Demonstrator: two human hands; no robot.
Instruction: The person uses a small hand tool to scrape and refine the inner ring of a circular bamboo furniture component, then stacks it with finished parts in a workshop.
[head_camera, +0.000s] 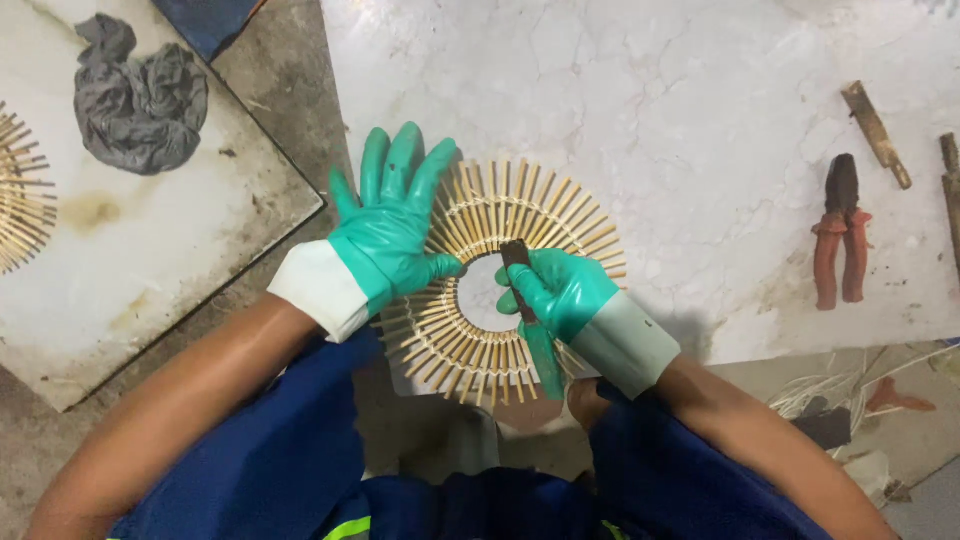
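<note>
A round ring of radiating bamboo sticks (520, 215), bound by woven strands around an open middle, lies at the near edge of a white marble slab (650, 90). My left hand (390, 225), in a green rubber glove, presses flat on the ring's left side with fingers spread. My right hand (555, 290), gloved the same, grips a small dark-bladed tool with a green handle (530, 320). The blade tip rests at the ring's inner edge.
Red-handled pliers (840, 245) and a rusty metal tool (877, 133) lie on the slab at the right. A second slab (150, 250) at the left holds a crumpled grey cloth (135, 95) and part of another bamboo ring (20, 190). Loose strands lie at lower right.
</note>
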